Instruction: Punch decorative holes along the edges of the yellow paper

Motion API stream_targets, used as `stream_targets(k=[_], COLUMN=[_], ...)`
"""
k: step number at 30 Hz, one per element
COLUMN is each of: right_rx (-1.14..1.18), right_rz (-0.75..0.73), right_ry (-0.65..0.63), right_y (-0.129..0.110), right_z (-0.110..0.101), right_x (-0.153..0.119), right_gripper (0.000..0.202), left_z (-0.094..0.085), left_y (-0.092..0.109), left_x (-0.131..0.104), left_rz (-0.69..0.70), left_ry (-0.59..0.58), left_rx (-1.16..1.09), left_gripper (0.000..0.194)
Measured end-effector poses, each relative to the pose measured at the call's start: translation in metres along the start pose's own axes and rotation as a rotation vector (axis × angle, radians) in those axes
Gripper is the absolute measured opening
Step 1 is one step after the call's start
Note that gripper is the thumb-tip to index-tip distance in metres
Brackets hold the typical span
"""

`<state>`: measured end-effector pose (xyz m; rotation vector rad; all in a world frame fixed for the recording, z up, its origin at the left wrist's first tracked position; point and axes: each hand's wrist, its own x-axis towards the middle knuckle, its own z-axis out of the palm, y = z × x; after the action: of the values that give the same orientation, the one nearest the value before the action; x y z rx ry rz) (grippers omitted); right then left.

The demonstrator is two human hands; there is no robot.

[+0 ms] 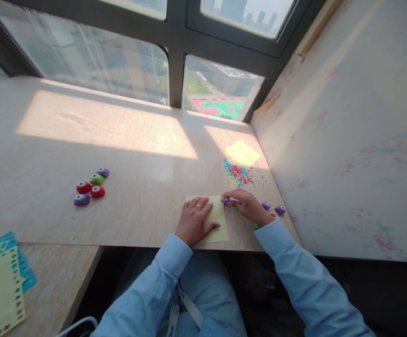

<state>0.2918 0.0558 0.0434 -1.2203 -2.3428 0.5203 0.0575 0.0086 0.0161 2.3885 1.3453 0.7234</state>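
The left hand lies spread on a rectangular pale-yellow paper sheet; the right hand grips 1 small, rounded purple plastic punch at the sheet's far right corner.

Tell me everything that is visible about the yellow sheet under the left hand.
The yellow sheet is pale, thin and looks like paper, plain where visible. It seems four-sided, with straight edges, and lies on the counter near its front edge. The left hand rests on it, hiding much of its left part. By its upper right corner, the right hand holds what looks like a purple punch; whether this grips the sheet is unclear.
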Motion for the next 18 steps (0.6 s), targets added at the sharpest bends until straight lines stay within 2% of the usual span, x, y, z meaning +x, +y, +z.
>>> stream_targets(k=[7,14,18], right_rx=[-0.01,-0.237,-0.22], right_rz=[-0.002,0.011,0.039], right_ry=[0.059,0.064,0.097], right_y=[-0.007,-0.028,-0.029], right_z=[0.009,0.011,0.013], right_x=[-0.003,-0.005,-0.01], right_gripper=[0.022,0.015,0.023], left_z=[-0.001,-0.001,0.0], left_y=[0.002,0.003,0.004], left_x=[0.0,-0.001,-0.001], left_rz=[-0.003,0.002,-0.008], left_ry=[-0.013,-0.01,-0.013], left_rx=[0.015,0.018,0.008], left_gripper=[0.051,0.049,0.049])
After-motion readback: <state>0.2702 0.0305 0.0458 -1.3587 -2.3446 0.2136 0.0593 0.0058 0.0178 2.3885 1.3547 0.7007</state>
